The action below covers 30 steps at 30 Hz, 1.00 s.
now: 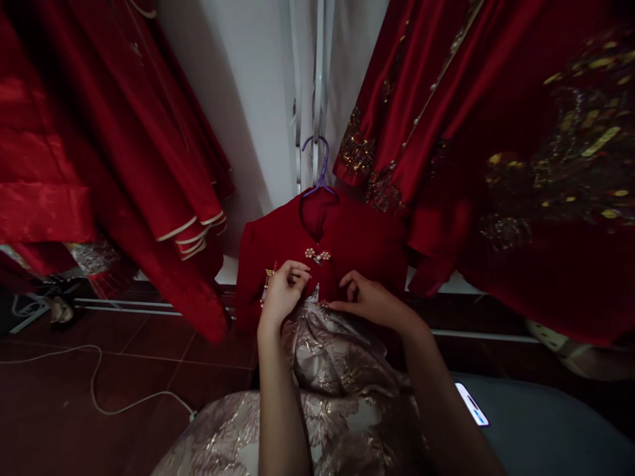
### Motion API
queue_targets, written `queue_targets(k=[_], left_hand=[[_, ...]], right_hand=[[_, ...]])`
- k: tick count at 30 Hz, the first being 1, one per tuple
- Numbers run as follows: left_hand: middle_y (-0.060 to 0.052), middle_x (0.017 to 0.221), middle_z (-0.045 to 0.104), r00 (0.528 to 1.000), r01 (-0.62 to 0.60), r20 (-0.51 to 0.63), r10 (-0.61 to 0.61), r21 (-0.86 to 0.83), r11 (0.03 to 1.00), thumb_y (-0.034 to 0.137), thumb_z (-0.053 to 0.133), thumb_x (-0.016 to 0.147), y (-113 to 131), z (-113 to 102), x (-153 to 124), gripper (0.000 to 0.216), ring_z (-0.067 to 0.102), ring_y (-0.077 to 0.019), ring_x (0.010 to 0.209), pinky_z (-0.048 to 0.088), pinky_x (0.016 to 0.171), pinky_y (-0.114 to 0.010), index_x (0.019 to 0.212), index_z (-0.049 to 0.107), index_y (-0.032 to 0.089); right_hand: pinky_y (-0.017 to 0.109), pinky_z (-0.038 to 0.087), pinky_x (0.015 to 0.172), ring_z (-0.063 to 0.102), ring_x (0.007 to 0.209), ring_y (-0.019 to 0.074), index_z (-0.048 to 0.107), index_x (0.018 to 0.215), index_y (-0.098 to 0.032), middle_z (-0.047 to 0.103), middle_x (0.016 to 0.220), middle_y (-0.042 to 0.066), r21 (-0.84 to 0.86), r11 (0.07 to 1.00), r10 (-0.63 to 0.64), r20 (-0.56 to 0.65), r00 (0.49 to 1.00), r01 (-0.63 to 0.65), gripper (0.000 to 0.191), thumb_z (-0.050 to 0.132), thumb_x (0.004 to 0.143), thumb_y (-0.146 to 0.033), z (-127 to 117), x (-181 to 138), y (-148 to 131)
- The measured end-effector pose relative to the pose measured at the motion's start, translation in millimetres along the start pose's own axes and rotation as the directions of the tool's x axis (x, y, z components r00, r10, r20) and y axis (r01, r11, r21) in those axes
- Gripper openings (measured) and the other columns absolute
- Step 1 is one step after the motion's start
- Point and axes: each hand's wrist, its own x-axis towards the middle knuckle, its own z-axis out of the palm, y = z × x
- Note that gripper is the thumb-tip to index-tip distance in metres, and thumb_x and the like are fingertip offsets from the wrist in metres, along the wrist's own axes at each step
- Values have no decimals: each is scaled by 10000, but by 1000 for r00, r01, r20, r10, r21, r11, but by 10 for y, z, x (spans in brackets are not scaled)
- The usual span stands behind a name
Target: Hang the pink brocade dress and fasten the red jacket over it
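My hands are both on the front of a small red jacket (357, 244). My left hand (284, 291) has its fingers curled in, pinching the red cloth near a little gold bit at the edge. My right hand (370, 301) is just beside it, fingers bent, pinching the cloth too. A tiny clasp I can hardly see sits between them.

The jacket hangs in front of me on a purple hanger (317, 162), by a white wall. A pearl button (317, 254) sits just above my hands. Below the jacket, a shiny pale skirt (337, 370) runs down toward me, between my arms.

Big red dresses hang on the left (124, 132) and right (496, 165). A lit phone (472, 403) lies by my right arm. A white cord (94, 383) lies on the dark floor (59, 423).
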Motion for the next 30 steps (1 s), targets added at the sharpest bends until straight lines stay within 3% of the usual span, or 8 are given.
queue_targets(k=[5, 9, 14, 18, 21, 24, 27, 30], left_hand=[[-57, 802, 640, 937, 117, 324, -133, 69, 991, 203, 573, 745, -157, -50, -99, 155, 598, -119, 759, 469, 731, -254, 874, 610, 125], [-41, 803, 631, 932, 134, 320, -168, 125, 983, 243, 594, 735, -312, 15, -82, 224, 583, -115, 745, 465, 689, -232, 930, 604, 133], [-56, 803, 656, 843, 172, 521, -129, -35, 984, 209, 544, 763, -265, 120, -42, 195, 608, -116, 722, 480, 704, -242, 925, 610, 123], [-90, 924, 683, 729, 152, 684, -12, -145, 978, 170, 519, 762, -247, 407, -31, 212, 641, -157, 844, 498, 788, -281, 924, 653, 145], [-79, 1084, 649, 791, 107, 612, 16, -163, 981, 144, 526, 740, -359, 666, -20, 397, 599, -177, 1022, 477, 881, -308, 1130, 588, 196], [-90, 1246, 546, 873, 132, 481, -79, -77, 988, 130, 551, 721, -499, 830, -15, 544, 509, -192, 1161, 418, 967, -347, 1255, 485, 211], [-106, 1347, 429, 883, 195, 437, -172, -8, 981, 171, 545, 751, -542, 876, -18, 553, 413, -219, 1248, 292, 1058, -417, 1293, 441, 197], [-111, 1371, 401, 856, 224, 497, -143, -106, 969, 256, 559, 774, -444, 836, -21, 569, 381, -227, 1271, 257, 1080, -426, 1318, 404, 192]], right_hand=[[236, 383, 593, 537, 696, 151, 552, 877, -205, 568, 792, 23, -253, 964, 61, -98, 993, -84, 397, 743, 566, -362, 162, 55, 107], [239, 391, 609, 519, 652, 136, 597, 756, -205, 547, 731, 18, -274, 954, 94, -105, 990, -120, 164, 639, 697, -352, 202, 138, 174], [296, 474, 716, 584, 787, 179, 640, 828, -221, 630, 847, 35, 54, 997, -50, 83, 995, 46, 266, 595, 729, -463, -93, 33, 214], [300, 517, 706, 612, 891, 201, 636, 951, -265, 659, 974, 29, 401, 913, 117, -75, 990, -77, 319, 600, 724, -486, -352, -69, 163], [278, 527, 684, 627, 857, 183, 628, 949, -276, 667, 955, 9, 586, 806, 232, -180, 956, -85, 307, 603, 725, -483, -520, -140, 65], [250, 524, 651, 634, 787, 162, 631, 938, -285, 674, 900, 0, 644, 758, 281, -181, 943, -103, 280, 626, 716, -456, -678, -242, -42], [238, 519, 633, 631, 770, 157, 644, 903, -280, 677, 897, 11, 642, 759, 325, -230, 917, -108, 255, 640, 709, -446, -774, -328, -110], [259, 523, 701, 626, 841, 173, 650, 885, -260, 674, 946, 16, 593, 801, 293, -276, 916, -78, 254, 635, 716, -449, -764, -337, -146]])
